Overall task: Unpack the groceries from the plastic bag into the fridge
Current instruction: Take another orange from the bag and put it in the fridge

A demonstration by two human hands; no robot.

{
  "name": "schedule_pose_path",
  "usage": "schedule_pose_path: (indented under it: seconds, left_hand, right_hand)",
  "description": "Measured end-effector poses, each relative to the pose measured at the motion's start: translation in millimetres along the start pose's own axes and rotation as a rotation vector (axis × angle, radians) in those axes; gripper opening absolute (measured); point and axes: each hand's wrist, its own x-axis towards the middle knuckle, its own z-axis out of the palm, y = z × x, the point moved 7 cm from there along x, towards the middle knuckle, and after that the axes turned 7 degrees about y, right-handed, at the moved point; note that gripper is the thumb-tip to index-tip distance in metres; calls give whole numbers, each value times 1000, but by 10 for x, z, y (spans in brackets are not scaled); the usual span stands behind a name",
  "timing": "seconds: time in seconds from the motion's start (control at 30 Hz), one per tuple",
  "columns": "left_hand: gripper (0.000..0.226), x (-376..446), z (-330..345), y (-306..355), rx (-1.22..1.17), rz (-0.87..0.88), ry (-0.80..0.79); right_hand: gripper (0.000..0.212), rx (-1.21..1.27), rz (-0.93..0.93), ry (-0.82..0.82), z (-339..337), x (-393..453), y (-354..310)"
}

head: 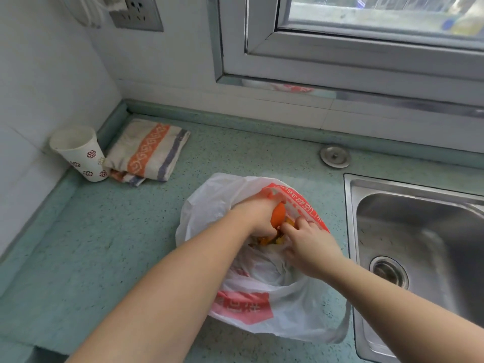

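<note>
Gripping a carrot (279, 214), left hand (258, 218) fills the bag (209, 203) mouth; right hand (311, 247) pinches its rim.

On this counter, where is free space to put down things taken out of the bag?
Bare green speckled counter lies left of the white and red plastic bag, below the folded striped cloth and patterned paper cup. Another strip runs behind the bag toward the round metal cap. Beside the steel sink it is crowded.
</note>
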Motion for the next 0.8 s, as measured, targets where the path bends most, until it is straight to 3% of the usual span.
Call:
schedule_pose_path:
  seconds: [0.17, 0.27, 0.43, 0.8]
  left_hand:
    - [75, -34, 20, 27, 14, -1, 60]
    - [77, -85, -23, 28, 37, -18, 62]
    - [64, -233, -367, 212, -133, -42, 101]
    - [55, -1258, -1158, 1119, -100, -29, 371]
  right_hand:
    - [31, 31, -14, 50, -93, -87, -25]
    - [35, 133, -8, 62, -243, -157, 15]
    - [28, 378, 73, 132, -772, -282, 92]
    - [25, 163, 81, 310, -1749, -1495, 472]
